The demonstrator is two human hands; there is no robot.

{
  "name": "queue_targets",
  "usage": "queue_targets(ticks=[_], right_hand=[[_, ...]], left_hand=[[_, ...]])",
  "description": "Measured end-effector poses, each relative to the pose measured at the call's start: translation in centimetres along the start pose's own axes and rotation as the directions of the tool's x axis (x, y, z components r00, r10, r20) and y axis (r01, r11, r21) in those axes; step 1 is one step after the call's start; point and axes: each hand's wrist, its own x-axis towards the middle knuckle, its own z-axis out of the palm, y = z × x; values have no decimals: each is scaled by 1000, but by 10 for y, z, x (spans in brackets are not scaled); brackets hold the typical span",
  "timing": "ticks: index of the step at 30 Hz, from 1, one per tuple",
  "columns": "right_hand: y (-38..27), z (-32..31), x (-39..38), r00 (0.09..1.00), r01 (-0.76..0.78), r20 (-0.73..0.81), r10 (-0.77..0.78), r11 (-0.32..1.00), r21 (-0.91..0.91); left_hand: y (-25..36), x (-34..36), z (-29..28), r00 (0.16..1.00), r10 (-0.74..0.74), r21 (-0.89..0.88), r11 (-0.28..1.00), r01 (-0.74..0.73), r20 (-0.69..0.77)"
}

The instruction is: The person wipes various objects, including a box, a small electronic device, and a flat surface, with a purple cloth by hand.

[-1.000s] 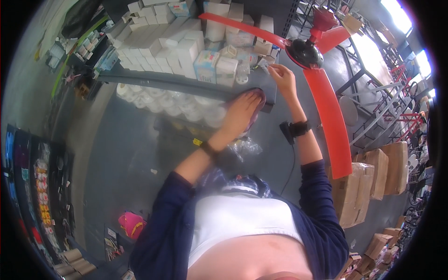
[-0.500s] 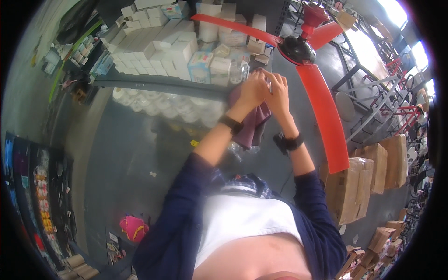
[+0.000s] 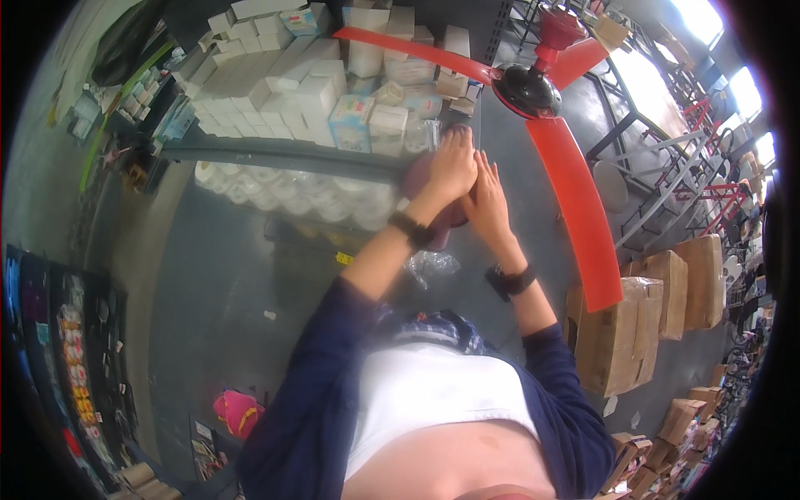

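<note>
The left hand and its wrist cover much of the maroon cloth, so its full outline cannot be made out. Where that hand meets the right hand, the overlapping fingers hide whatever may lie between them. A blade of the red fan crosses in front of the white boxes, some cut off by the top edge. Wrapped white rolls blur together beneath the shelf edge; small goods along the right rim are too tiny to identify.
</note>
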Motion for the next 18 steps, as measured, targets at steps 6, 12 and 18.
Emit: queue_targets(ticks=[6,12,18], right_hand=[[14,0,29,998,-59,-5,59,998,5],[18,-10,15,998,-45,45,34,963,264],[24,-24,28,984,-75,-118,130,921,383]], left_hand=[[-12,33,11,986,-101,-202,971,127,136],[14,-4,-31,979,-134,-277,945,173,153],[11,-13,-46,998,51,-307,951,-38,35]])
